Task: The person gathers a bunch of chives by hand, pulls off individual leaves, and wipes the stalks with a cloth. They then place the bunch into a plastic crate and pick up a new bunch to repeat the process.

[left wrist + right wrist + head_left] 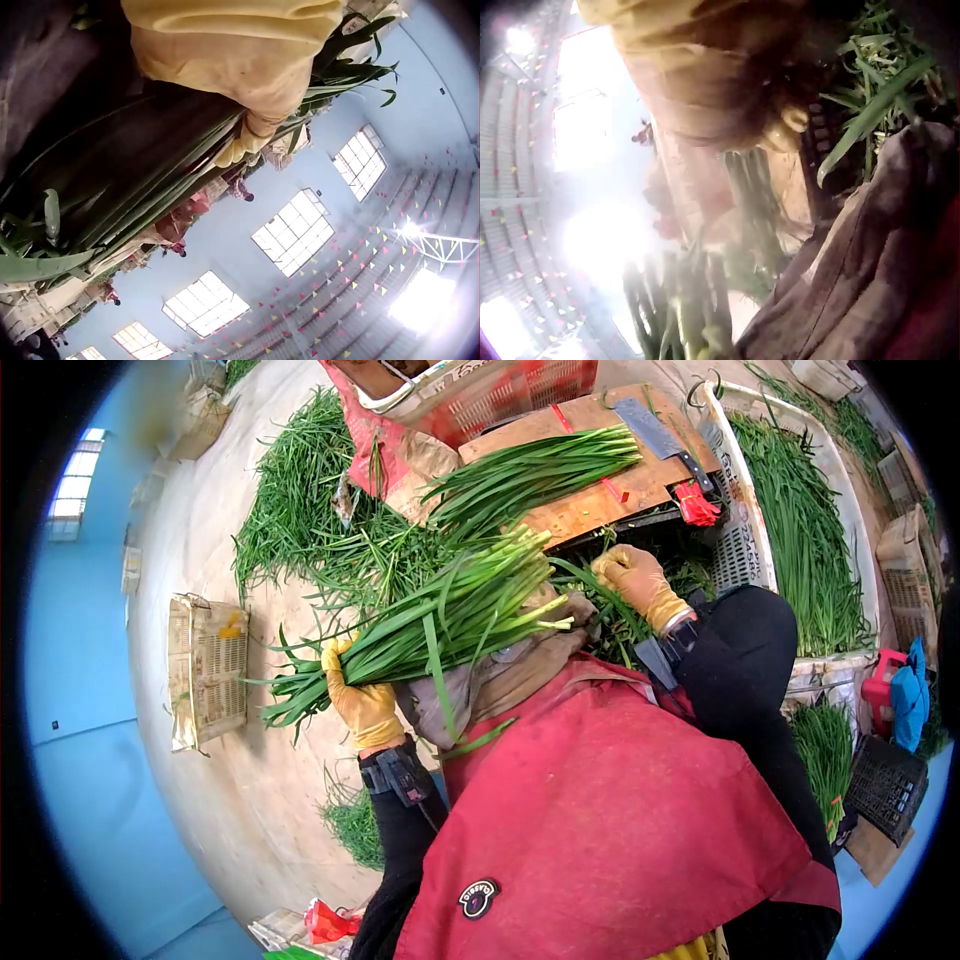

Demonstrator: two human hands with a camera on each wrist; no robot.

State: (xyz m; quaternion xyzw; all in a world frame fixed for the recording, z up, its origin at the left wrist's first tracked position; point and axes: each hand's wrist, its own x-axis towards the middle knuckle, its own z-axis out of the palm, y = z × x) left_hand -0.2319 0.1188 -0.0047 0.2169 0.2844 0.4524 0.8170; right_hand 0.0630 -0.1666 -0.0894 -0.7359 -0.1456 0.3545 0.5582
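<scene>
In the head view my left hand (362,705), in a yellow glove, grips the leafy end of a green bunch (440,622) across the lap, its pale stalks toward the right. In the left wrist view that gloved hand (247,82) curls round long leaves (161,187). My right hand (638,585), also gloved, is right of the stalk ends with fingers curled; I see nothing clearly held. In the right wrist view its fingertips (786,131) are bent near loose leaves (877,105), and stalk ends (690,300) are below.
Beyond the lap, a second bunch (540,470) and a knife (650,428) lie on a wooden board (575,510), beside red ties (697,505). A white crate (745,525) of greens stands right. Loose greens (310,510) are heaped at upper left; an empty crate (208,670) stands left.
</scene>
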